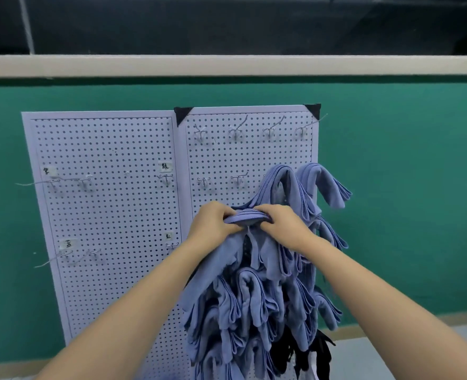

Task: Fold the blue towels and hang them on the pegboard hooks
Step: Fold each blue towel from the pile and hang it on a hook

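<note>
I'm at the hanging step. My left hand [213, 224] and right hand [283, 223] both pinch the folded towel [244, 216] at its top fold, in front of the pegboard [215, 157], beside the hung towels [281, 185]. Next, I judge, the fold must slip over a free hook [239, 181].

I have a single view, from the camera worn on the person's head. It faces the pegboard [103, 187] nearly square on, pitched a little downward, and sits close. Both forearms rise from the bottom edge, and the left hand [213, 223] and right hand [284, 224] meet on a blue towel [244, 216] in front of the pegboard's right panel, near mid-frame. The wide lens bows the pale ledge [226, 65] above the pegboard. The green wall [405, 201] behind the pegboard fills both sides.
</note>
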The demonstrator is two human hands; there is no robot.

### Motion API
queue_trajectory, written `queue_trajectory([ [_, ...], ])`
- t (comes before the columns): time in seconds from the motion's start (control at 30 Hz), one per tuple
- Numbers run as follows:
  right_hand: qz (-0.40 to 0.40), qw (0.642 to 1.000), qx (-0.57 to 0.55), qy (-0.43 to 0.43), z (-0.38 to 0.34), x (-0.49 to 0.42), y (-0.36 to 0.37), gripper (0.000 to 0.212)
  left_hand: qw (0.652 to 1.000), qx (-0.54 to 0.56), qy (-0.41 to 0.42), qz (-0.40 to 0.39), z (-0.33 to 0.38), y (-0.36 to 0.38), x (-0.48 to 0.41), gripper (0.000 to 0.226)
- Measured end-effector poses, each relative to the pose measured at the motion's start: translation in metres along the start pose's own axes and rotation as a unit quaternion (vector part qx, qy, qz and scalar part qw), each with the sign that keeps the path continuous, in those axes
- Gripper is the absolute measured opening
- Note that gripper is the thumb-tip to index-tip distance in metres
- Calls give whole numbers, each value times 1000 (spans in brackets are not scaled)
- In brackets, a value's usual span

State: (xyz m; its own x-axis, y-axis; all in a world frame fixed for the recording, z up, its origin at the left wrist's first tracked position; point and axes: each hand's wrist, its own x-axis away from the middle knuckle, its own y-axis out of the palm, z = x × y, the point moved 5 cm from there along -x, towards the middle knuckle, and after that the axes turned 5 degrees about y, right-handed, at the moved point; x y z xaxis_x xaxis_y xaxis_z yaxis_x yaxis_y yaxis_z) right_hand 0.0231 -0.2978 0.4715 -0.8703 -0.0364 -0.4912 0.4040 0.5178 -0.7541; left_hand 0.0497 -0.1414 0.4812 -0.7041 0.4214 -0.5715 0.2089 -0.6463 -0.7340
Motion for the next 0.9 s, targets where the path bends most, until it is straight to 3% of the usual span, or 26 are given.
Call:
queue_trajectory([
  [0.07, 8, 1000, 6, -10, 6, -6, -10, 32, 997, -53, 5, -51, -8, 8, -2, 8],
  [0.13, 27, 999, 10, -20, 8, -11, -22, 30, 996, -73, 4, -42, -15, 10, -3, 11],
  [0.27, 101, 994, -20, -28, 3, -26, -53, 28, 995, 52, 1, 84, -9, -18, -18, 21],
  [0.43, 191, 981, -39, -9, -11, -65, -74, 16, 977, 70, 7, 201, 8, -48, -66, 22],
  [0.53, 194, 980, -21, 40, -9, -89, -68, 23, 974, 82, -27, 211, -1, -41, -92, 38],
  [0.63, 191, 977, -16, 94, -2, -105, -58, 32, 966, 106, -71, 224, -13, -25, -109, 40],
  [0.7, 192, 975, -11, 112, -1, -113, -52, 26, 958, 117, -81, 250, -15, -19, -115, 40],
  [0.8, 175, 979, 34, 101, 4, -120, -40, 19, 953, 106, -69, 276, -22, -7, -114, 38],
  [0.9, 141, 984, 85, 76, 24, -114, -20, 16, 963, 84, -18, 254, -40, 22, -97, 22],
])
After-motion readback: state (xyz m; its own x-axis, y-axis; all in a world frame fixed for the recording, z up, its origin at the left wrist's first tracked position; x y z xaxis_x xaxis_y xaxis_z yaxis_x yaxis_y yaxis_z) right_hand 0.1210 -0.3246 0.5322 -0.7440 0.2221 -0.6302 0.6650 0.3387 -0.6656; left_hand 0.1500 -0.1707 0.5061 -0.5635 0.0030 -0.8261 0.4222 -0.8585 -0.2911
